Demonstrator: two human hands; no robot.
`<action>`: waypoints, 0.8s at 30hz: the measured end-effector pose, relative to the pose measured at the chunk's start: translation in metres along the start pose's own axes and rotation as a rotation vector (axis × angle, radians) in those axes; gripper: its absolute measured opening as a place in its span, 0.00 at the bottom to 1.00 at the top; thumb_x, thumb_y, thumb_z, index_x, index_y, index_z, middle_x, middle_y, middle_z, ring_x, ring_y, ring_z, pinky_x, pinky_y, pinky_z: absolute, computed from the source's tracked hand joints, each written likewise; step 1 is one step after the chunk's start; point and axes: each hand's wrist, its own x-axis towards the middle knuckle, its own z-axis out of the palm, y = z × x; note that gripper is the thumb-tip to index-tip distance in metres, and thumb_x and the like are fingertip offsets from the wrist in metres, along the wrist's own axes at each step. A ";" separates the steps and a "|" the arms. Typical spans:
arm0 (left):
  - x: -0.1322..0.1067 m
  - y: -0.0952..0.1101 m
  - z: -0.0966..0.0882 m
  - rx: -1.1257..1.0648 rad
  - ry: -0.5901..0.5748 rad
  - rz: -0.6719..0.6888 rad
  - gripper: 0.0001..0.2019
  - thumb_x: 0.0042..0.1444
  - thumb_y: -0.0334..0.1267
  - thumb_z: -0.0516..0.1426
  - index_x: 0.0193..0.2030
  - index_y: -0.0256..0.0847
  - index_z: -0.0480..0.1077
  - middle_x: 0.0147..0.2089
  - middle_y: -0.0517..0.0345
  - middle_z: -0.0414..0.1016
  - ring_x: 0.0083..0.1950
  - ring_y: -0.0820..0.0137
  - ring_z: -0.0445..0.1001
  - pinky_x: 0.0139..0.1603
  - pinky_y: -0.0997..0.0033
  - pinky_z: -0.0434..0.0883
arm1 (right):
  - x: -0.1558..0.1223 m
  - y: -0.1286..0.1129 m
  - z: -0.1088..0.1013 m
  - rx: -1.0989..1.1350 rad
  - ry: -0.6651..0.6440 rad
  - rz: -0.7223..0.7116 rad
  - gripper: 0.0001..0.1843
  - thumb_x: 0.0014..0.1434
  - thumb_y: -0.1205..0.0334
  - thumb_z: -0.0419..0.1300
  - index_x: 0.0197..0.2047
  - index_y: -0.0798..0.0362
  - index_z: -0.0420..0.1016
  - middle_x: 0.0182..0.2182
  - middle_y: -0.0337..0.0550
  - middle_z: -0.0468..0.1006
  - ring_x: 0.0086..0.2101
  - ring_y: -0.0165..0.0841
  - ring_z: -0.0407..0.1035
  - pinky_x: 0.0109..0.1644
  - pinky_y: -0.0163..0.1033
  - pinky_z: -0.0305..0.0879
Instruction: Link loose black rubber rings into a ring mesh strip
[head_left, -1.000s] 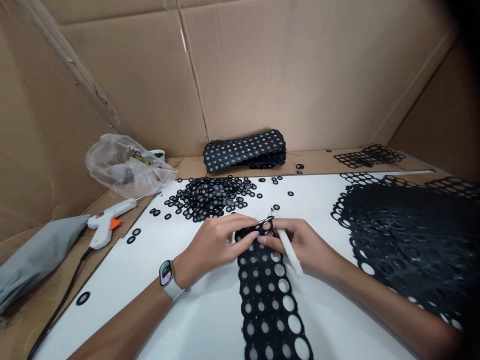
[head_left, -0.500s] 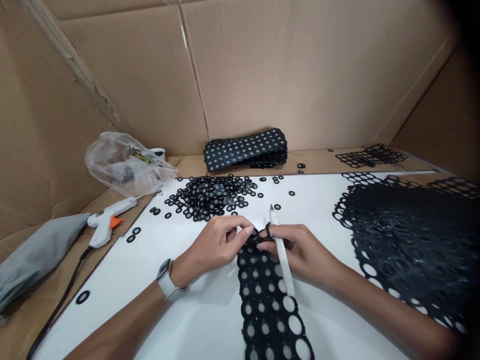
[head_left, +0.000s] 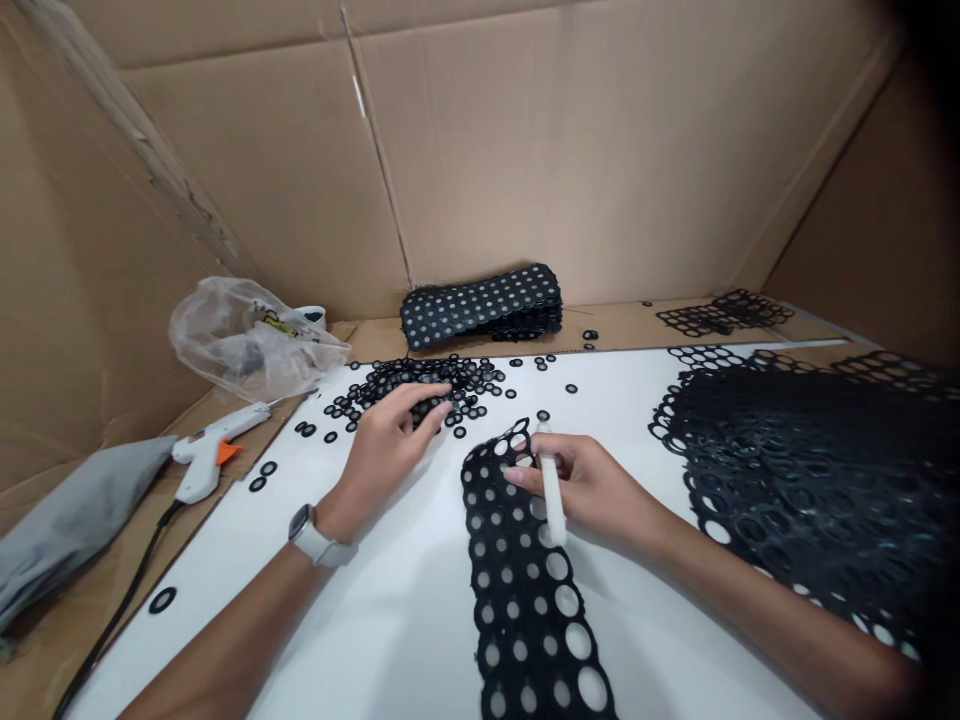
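My left hand, with a watch on its wrist, reaches over the near side of a pile of small black rings. Its thumb and fingers are apart, and I see nothing held between them. My right hand pinches the top right of a long black mesh strip and also keeps a slim white craft knife in its grip. Most of the strip's holes have grey centres; those along the right edge and at the top are open. The strip's far end is lifted off the white board.
On the left lie a white glue gun, a grey pouch and a clear plastic bag. Finished-looking dotted strips are stacked at the back. A large heap of black mesh covers the right. Cardboard walls surround the board.
My left hand has let go of the strip's top and moved left and away from me to the ring pile. My right hand still holds the strip and knife; the strip's top now stands raised.
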 end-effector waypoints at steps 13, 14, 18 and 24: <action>-0.020 0.024 0.019 -0.131 -0.215 0.285 0.14 0.70 0.38 0.66 0.61 0.47 0.81 0.58 0.50 0.84 0.45 0.68 0.84 0.31 0.75 0.78 | 0.005 0.000 -0.005 0.206 -0.041 0.009 0.25 0.49 0.52 0.83 0.44 0.53 0.82 0.34 0.38 0.77 0.32 0.31 0.69 0.35 0.36 0.64; -0.020 0.024 0.020 -0.132 -0.216 0.283 0.14 0.69 0.38 0.67 0.60 0.46 0.81 0.58 0.50 0.84 0.47 0.67 0.84 0.32 0.75 0.78 | 0.006 0.001 -0.005 0.177 -0.047 -0.005 0.24 0.48 0.54 0.84 0.43 0.53 0.82 0.36 0.38 0.78 0.34 0.31 0.69 0.37 0.36 0.64; -0.021 0.027 0.021 -0.119 -0.237 0.297 0.14 0.69 0.38 0.67 0.60 0.47 0.81 0.57 0.51 0.85 0.49 0.66 0.85 0.41 0.71 0.83 | 0.007 0.007 -0.005 0.118 -0.048 -0.022 0.18 0.53 0.55 0.81 0.38 0.53 0.81 0.37 0.38 0.78 0.36 0.33 0.71 0.40 0.36 0.65; -0.024 0.033 0.021 -0.106 -0.265 0.293 0.14 0.72 0.36 0.63 0.62 0.47 0.81 0.58 0.52 0.84 0.51 0.66 0.85 0.46 0.68 0.82 | 0.005 0.011 -0.003 0.079 0.006 -0.055 0.15 0.58 0.52 0.78 0.36 0.53 0.83 0.35 0.39 0.80 0.36 0.35 0.72 0.40 0.38 0.65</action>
